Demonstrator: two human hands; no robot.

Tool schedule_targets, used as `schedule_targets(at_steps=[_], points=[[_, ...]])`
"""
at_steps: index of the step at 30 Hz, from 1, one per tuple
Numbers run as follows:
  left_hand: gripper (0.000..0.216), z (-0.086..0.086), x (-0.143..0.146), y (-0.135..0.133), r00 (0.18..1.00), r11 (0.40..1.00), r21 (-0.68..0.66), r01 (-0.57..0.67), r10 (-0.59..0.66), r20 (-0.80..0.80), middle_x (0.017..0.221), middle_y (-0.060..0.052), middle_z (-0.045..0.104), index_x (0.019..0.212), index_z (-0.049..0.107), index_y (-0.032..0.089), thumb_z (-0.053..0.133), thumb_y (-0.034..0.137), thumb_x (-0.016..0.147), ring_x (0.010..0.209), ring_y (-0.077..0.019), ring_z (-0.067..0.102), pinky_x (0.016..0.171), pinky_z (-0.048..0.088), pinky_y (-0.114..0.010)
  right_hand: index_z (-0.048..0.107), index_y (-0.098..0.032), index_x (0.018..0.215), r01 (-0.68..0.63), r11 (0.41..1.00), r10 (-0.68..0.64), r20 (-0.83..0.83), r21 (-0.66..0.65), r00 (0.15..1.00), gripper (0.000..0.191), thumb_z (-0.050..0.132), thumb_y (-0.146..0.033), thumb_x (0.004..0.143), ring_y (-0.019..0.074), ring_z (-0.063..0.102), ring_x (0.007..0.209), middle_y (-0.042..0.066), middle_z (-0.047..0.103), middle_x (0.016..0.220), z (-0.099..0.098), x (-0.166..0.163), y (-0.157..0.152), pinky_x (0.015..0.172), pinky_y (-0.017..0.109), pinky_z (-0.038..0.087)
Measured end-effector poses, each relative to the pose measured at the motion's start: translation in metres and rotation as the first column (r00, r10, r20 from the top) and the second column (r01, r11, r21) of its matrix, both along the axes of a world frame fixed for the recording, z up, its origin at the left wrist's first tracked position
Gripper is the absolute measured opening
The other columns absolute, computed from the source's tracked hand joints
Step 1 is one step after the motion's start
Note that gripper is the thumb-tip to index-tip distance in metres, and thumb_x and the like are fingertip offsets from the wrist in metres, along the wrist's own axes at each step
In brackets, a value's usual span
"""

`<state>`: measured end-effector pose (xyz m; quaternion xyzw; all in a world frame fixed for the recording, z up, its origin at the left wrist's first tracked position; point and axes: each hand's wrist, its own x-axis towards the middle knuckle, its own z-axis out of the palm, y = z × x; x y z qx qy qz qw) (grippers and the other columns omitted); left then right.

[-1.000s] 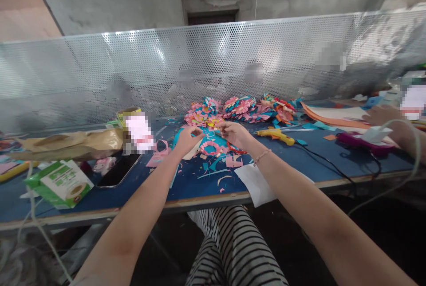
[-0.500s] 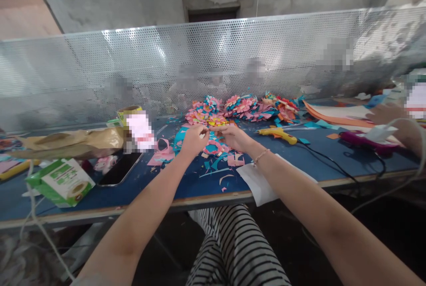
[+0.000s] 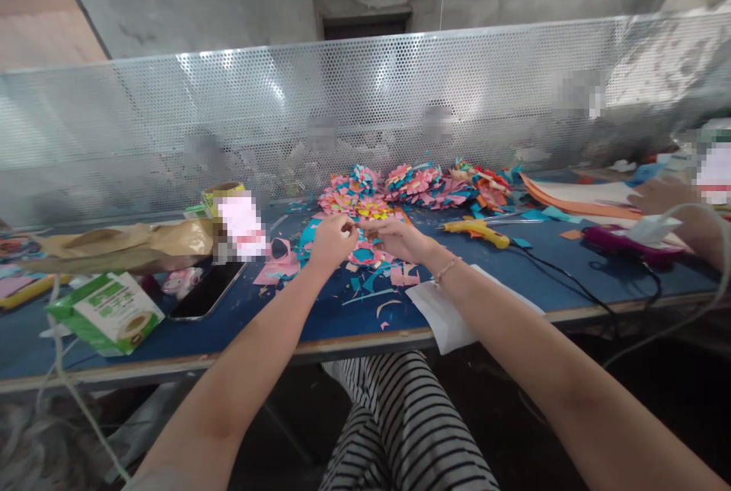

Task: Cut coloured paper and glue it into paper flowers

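My left hand (image 3: 336, 239) is closed, thumb and fingers curled into a pinch; whatever lies between the tips is too small to make out. Close beside it, fingertips meeting or nearly so, my right hand (image 3: 403, 238) has its fingers held together and pointing left. What it grips, if anything, is hidden. Below both hands lies a pink and blue paper flower (image 3: 364, 255) among cut scraps. Just behind them is a heap of pink, blue and yellow paper flowers (image 3: 374, 207). Pink paper offcuts (image 3: 278, 266) lie left of my left hand.
A yellow glue gun (image 3: 477, 231) with a black cord lies to the right, near a purple tool (image 3: 627, 241) and another person's hand (image 3: 665, 198). A phone (image 3: 209, 293) and green-white box (image 3: 111, 314) are at left. White paper (image 3: 442, 316) overhangs the table edge. A perforated metal screen (image 3: 274, 118) stands behind.
My left fingers have curled a little more, and a small gap shows inside the pinch. My right fingers have shifted slightly downward. The objects on the table stay put.
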<state>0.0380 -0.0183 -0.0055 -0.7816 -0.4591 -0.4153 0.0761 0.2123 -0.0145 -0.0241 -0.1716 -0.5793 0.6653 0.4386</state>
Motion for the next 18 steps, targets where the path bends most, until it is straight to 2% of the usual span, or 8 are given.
schedule_targets(at_steps=[8, 18], points=[[0.006, -0.0013, -0.0018, 0.0014, 0.996, 0.999, 0.001, 0.039, -0.039, 0.083, 0.064, -0.001, 0.06, 0.061, 0.055, 0.018, 0.055, 0.018, 0.067, 0.065, -0.0139, 0.054, 0.065, 0.041, -0.026, 0.069, -0.015, 0.093, -0.016, 1.0, 0.016, 0.01, 0.002, 1.0, 0.031, 0.048, -0.015, 0.071, 0.0136, 0.054, 0.084, 0.007, 0.066, 0.095, 0.0, 0.0008, 0.0002, 0.071, 0.025, 0.043], [0.005, 0.0004, -0.0049, 0.0026, 0.995, 0.999, -0.019, 0.051, -0.049, 0.09, 0.066, -0.001, 0.061, 0.062, 0.057, 0.018, 0.054, 0.016, 0.066, 0.067, -0.0137, 0.054, 0.068, 0.042, -0.025, 0.069, -0.015, 0.093, -0.013, 0.999, 0.013, 0.01, 0.031, 1.0, 0.031, 0.048, -0.02, 0.071, 0.014, 0.052, 0.081, 0.007, 0.063, 0.088, 0.0023, 0.0019, -0.0026, 0.072, 0.027, 0.043]])
